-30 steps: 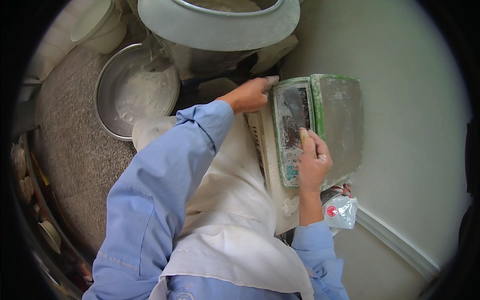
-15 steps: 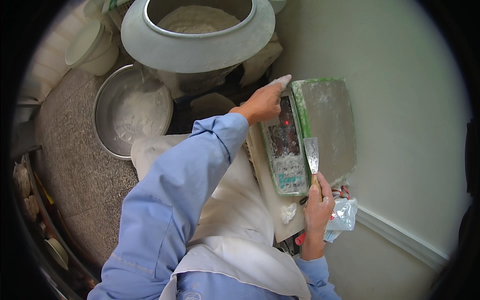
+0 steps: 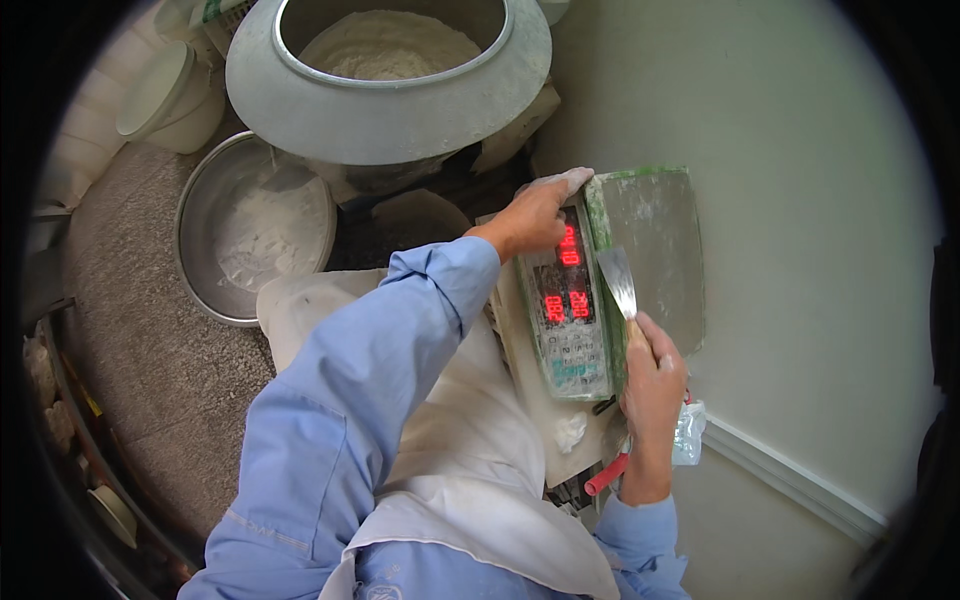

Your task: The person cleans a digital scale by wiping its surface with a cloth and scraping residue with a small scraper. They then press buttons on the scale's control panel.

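Observation:
A flour-dusted weighing scale (image 3: 650, 255) with a green-edged steel platform and a panel of red lit digits stands against the wall in front of me. My left hand (image 3: 535, 215) rests on the scale's upper left corner, fingers over its top edge. My right hand (image 3: 652, 385) grips the handle of a small metal scraper (image 3: 617, 280), whose blade lies over the seam between the display panel and the platform. My blue sleeves and a white apron (image 3: 470, 470) fill the lower middle.
A large grey pot (image 3: 390, 115) full of flour stands at the top. A steel bowl (image 3: 255, 235) with some flour sits on the speckled floor to the left, near white tubs (image 3: 170, 95). A small plastic bag (image 3: 690, 435) and a red handle (image 3: 605, 477) lie beside my right wrist.
My right hand slid down off the display panel toward me and now holds the scraper with the blade pointing up. The lit digits are uncovered. My left hand stayed on the scale's corner.

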Available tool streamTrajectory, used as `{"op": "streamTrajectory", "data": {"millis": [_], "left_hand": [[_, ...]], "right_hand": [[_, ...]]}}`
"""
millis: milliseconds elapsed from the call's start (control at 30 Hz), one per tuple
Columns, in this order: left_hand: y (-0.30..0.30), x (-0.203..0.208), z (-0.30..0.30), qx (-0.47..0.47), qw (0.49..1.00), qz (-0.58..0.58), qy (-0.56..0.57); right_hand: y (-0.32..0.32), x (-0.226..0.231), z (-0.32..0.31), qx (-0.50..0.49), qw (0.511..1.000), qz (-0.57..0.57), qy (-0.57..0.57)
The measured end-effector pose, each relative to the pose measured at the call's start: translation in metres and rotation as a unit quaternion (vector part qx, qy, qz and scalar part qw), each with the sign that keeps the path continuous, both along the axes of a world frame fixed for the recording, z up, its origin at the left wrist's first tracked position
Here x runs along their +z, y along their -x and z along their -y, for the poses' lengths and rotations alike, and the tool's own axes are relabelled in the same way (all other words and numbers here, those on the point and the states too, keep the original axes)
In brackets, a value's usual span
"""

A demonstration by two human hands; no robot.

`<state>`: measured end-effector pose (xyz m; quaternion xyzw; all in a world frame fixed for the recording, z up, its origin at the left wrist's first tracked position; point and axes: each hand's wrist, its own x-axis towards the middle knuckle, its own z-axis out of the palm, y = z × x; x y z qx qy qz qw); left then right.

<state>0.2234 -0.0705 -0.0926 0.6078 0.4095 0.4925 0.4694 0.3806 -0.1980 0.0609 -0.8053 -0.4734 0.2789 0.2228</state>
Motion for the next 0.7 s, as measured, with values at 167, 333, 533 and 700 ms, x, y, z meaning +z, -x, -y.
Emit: {"op": "streamTrajectory", "data": {"millis": [167, 333, 533, 700], "left_hand": [[-0.001, -0.004, 0.001, -0.007, 1.000, -0.004, -0.012], [-0.003, -0.008, -0.002, 0.008, 1.000, 0.020, -0.017], [-0.001, -0.009, -0.003, 0.006, 0.999, 0.031, -0.023], [0.000, -0.006, -0.004, -0.031, 0.999, 0.035, 0.015]], "right_hand": [[0.001, -0.007, -0.020, 0.077, 0.997, 0.017, -0.014], [0.006, -0.003, -0.026, 0.078, 0.997, 0.010, -0.007], [0.022, -0.007, -0.047, 0.092, 0.995, 0.014, -0.027], [0.023, 0.002, -0.045, 0.099, 0.995, 0.027, 0.001]]}}
